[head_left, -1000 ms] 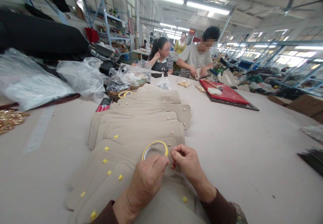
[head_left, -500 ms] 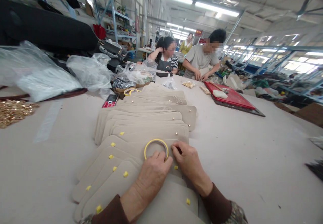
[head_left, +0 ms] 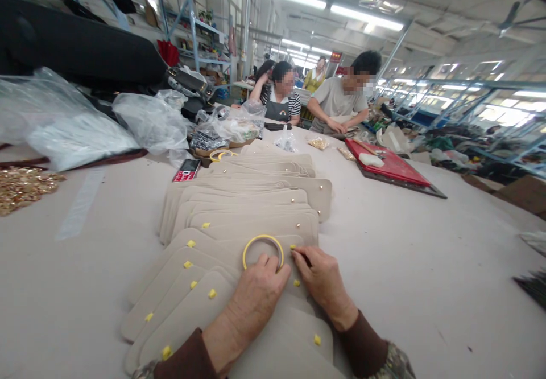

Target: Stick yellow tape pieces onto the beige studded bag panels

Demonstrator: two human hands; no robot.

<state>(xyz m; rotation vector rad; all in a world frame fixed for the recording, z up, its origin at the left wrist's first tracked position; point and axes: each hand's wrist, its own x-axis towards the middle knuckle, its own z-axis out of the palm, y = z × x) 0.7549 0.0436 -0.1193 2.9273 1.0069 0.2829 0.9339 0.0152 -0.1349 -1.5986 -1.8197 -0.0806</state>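
Note:
My left hand point(head_left: 262, 288) is closed round the near edge of a roll of yellow tape point(head_left: 244, 252), which it holds upright over overlapping beige panels point(head_left: 187, 299). At the right end of one panel, the pinched fingertips of my right hand point(head_left: 322, 279) touch a small piece of yellow tape point(head_left: 292, 247). Whether that piece is still between the fingers or lies on the panel is hard to make out. More small yellow tape pieces dot the nearer panels. Farther back, stacked panels point(head_left: 243, 197) carry small metal studs.
A phone point(head_left: 186, 171) lies left of the stack, before more tape rolls point(head_left: 222, 155). Plastic bags point(head_left: 72, 123) and gold-coloured hardware point(head_left: 28, 188) are at left. A red board point(head_left: 392, 165) sits at right. Co-workers point(head_left: 345, 97) are across the table point(head_left: 405, 265).
My right fingertips have shifted slightly right and down, and a yellow tape piece now shows at them. My left hand stays in place with the roll.

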